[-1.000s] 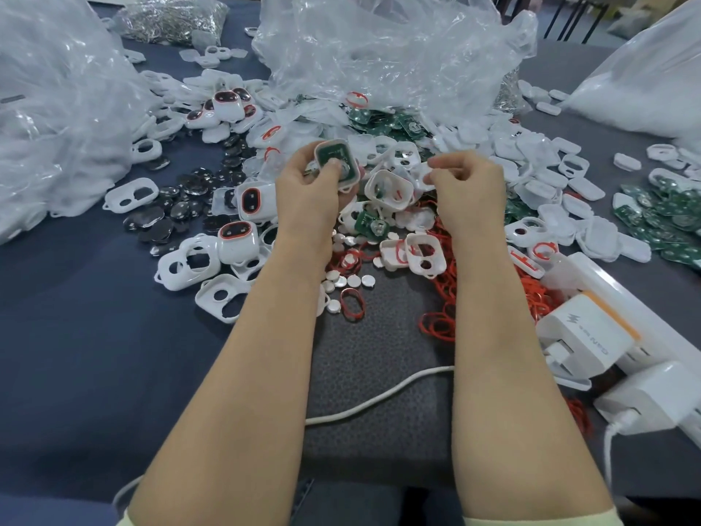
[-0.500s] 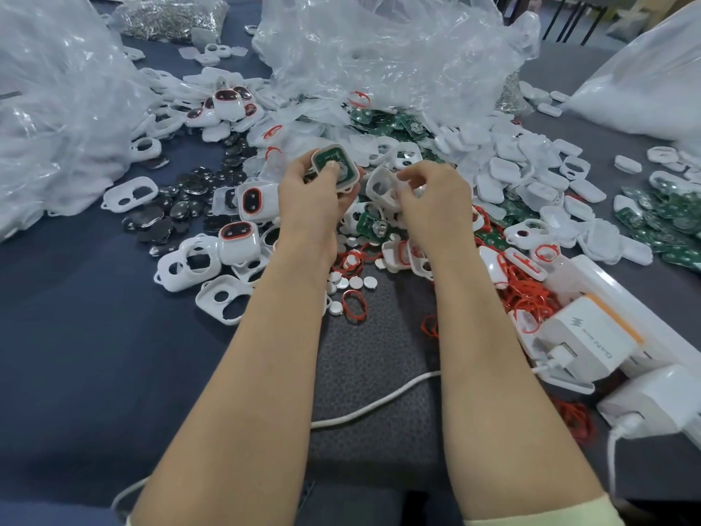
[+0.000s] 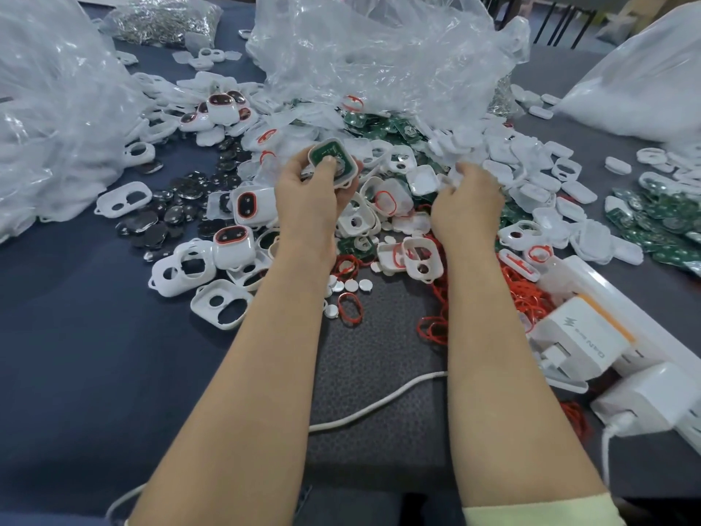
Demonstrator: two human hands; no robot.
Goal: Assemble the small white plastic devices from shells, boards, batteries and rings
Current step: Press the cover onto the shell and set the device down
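**A:** Left hand is up over the middle of the worktop, and it's got a white shell clamped between thumb and fingers, green board seated inside, facing us

**B:** Thumb's pressed right on that board. And the right hand?

**A:** Just to the right, knuckles up, fingers curled down into the heap of loose shells. Whether it's got hold of one, I cannot tell: the fingertips are buried

**B:** Nearer us, a red ring lies flat on the grey mat, small white discs just beside it

**A:** Dark glossy pieces are scattered towards the left edge, green boards piled by the right edge, a crumpled clear bag along the far edge

**B:** And a white power strip with chargers sits at the near right corner, a white cable trailing across the mat
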